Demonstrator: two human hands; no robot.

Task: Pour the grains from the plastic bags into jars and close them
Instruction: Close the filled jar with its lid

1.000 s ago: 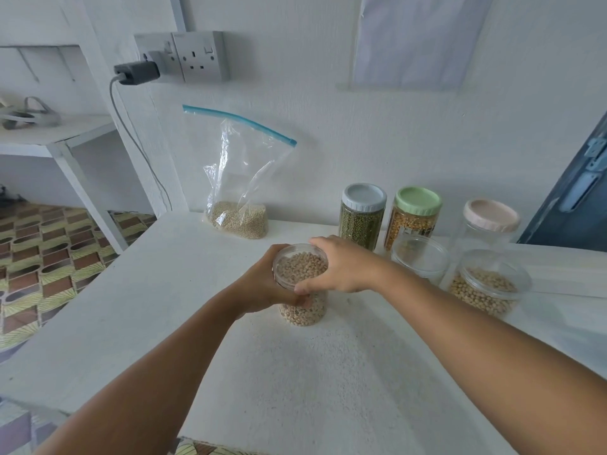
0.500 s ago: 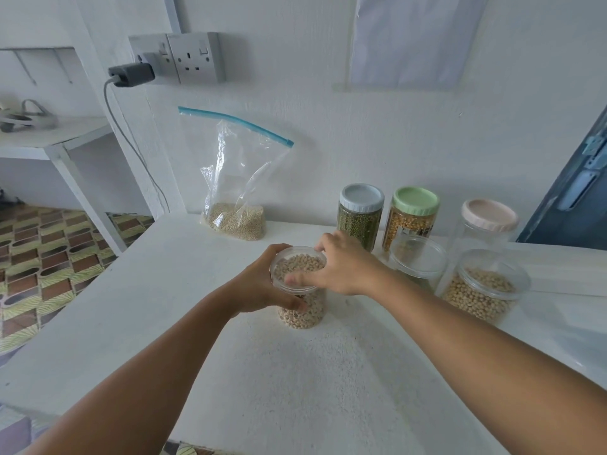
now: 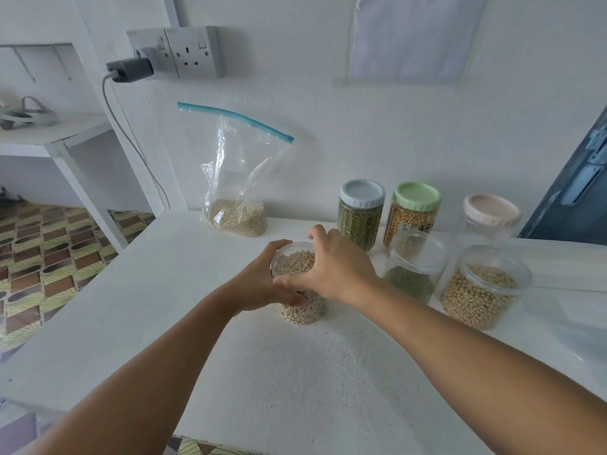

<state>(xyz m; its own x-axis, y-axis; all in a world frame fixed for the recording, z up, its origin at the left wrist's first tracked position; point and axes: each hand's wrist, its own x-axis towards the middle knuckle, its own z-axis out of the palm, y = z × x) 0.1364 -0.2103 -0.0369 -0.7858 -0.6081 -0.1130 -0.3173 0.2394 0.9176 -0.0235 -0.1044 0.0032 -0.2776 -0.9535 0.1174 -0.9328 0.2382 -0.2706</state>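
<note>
A clear jar of pale round grains [image 3: 299,311] stands in the middle of the white table [image 3: 184,316]. My left hand [image 3: 259,284] grips the jar's side from the left. My right hand [image 3: 335,267] curls over its top, fingers and thumb round the clear lid [image 3: 289,252]. At the back, a zip bag [image 3: 238,192] with a blue seal leans on the wall, pale grain in its bottom.
Right of my hands stand a grey-lidded jar of green grains [image 3: 360,213], a green-lidded jar of yellow grains [image 3: 414,213], a pink-lidded jar [image 3: 491,218], a clear jar with some green grains [image 3: 414,267] and a clear jar of beige beans [image 3: 484,287]. A charger cable [image 3: 131,139] hangs at left.
My right hand has turned on the lid, fingers shifting toward the far rim. The jar and my left hand stay in place; the view has dropped slightly.
</note>
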